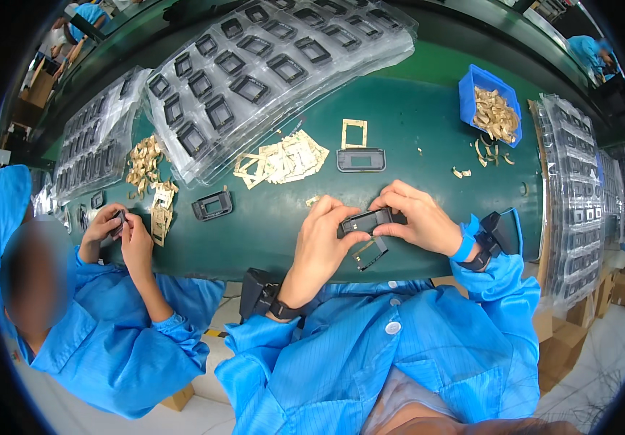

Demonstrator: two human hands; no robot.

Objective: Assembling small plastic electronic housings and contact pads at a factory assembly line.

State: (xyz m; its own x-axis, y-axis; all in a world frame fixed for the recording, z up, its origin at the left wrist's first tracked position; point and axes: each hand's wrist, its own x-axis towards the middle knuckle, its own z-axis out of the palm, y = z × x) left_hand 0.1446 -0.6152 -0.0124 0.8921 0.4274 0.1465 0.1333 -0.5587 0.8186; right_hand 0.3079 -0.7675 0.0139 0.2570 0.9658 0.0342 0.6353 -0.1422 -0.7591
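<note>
Between my two hands is a small black plastic housing, held just above the table near its front edge. The left end of the black plastic housing [365, 222] is pinched by the thumb and fingers of my left hand [320, 238]. Its right end is gripped by my right hand [419, 220]. Just below it shows a thin dark rectangular frame [370, 256]; whether it is joined to the housing I cannot tell. Beyond my hands lies a black housing with a window [361, 160], and a cream rectangular frame [354, 133] sits behind it.
Cream frames lie in a heap [291, 158], left of a blue bin [466, 98] filled with tan curved pieces. Clear trays [269, 80] of black housings cover the back; more trays [572, 196] stand right. Another black housing [212, 206] lies left, near a co-worker's hands [127, 235].
</note>
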